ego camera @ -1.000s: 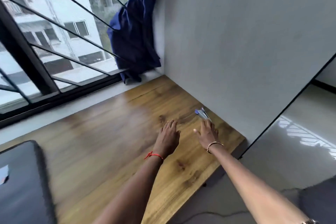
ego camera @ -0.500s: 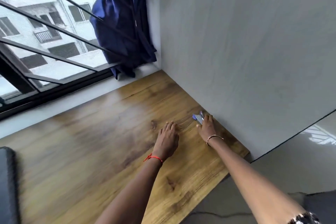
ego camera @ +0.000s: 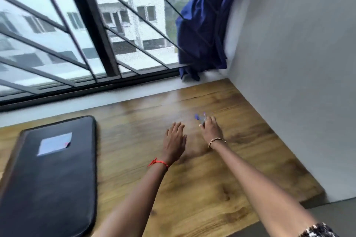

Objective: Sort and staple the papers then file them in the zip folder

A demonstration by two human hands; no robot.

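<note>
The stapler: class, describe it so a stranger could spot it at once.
Find the wooden desk by the grey wall. The right hand grips the stapler there. It is small, blue and silver, unlike the big black folder.

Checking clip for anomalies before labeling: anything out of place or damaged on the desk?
Nothing spilled or damaged. One oddity: no loose papers show, only the black zip folder at left and the blue stapler gripped by the right hand. The curtain is bunched in the corner.

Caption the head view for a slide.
Right hand grips a small blue-and-silver stapler over a brown wooden table; left hand open beside it; black rectangular zip folder at left.
</note>
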